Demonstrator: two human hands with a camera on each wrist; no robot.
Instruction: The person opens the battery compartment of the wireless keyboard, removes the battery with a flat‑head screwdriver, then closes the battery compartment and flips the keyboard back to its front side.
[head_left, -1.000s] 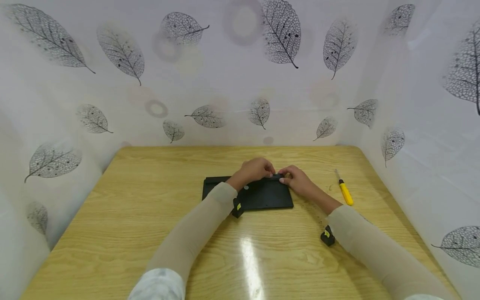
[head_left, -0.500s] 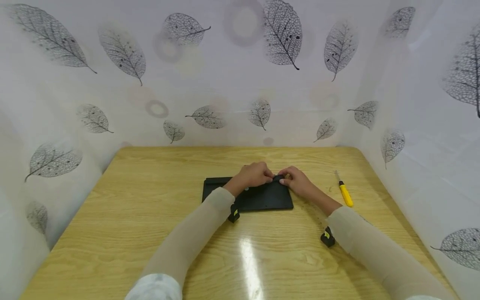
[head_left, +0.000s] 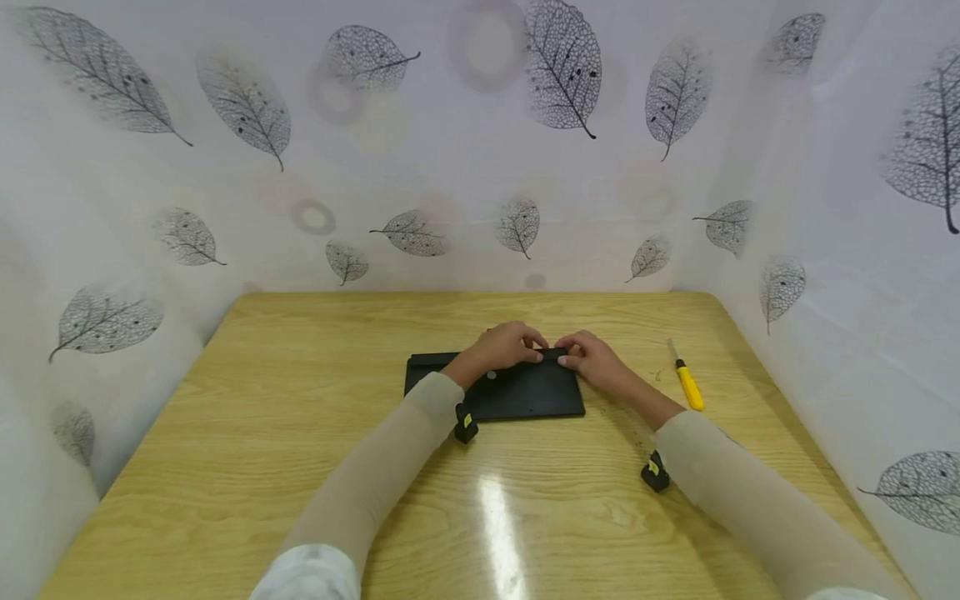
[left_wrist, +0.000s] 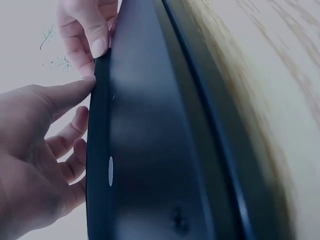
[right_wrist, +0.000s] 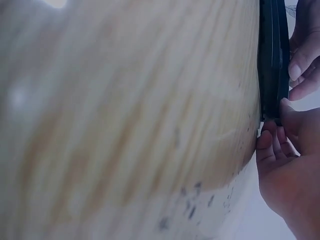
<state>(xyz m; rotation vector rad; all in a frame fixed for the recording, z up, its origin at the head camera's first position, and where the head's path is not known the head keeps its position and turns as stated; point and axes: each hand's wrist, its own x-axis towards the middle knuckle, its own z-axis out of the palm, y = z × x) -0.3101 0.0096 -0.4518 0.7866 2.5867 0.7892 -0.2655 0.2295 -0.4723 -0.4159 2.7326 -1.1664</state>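
A flat black rectangular panel [head_left: 517, 400] lies on the table, with a raised strip along its far edge and a small pale round mark. It resembles the underside of a keyboard, though no keys show. Over the strip, my left hand [head_left: 504, 345] holds thumb and forefinger apart; in the left wrist view, a fingertip of the left hand [left_wrist: 30, 150] touches the strip's edge. My right hand [head_left: 596, 360] pinches the strip's right end, thumb on one side and fingers on the other, as the right wrist view shows of the right hand [right_wrist: 295, 170].
To the right lies a screwdriver [head_left: 687, 385] with a yellow handle, its shaft pointing away. The wooden table [head_left: 300, 417] meets a leaf-patterned curtain [head_left: 450, 167] at the back and sides. Dark specks mark the tabletop near the right forearm.
The left thumb and forefinger, close together half a second ago at the strip, have spread apart, and that hand has moved slightly left. The right hand and panel stay nearly in place.
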